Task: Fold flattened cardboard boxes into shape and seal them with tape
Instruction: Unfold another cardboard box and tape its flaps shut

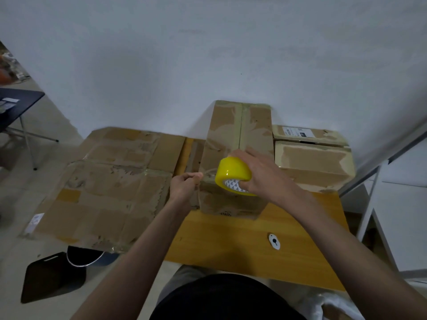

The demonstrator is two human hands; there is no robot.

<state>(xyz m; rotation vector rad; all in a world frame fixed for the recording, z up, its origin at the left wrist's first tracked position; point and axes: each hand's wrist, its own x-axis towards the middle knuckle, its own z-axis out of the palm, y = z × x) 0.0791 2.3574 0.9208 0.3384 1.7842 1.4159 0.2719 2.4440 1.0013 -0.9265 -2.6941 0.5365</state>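
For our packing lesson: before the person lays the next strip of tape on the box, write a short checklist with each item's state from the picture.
1. Tape roll gripped by right hand: ok.
2. Tape end pinched in left hand fingers: ok.
3. Folded box resting on table: ok.
4. Top flaps closed along the seam: ok.
5. Strip free of wrinkles: cannot tell.
6. Cutter at hand: cannot tell.

White wall (pixel 161 54) — wooden table (pixel 231 239)
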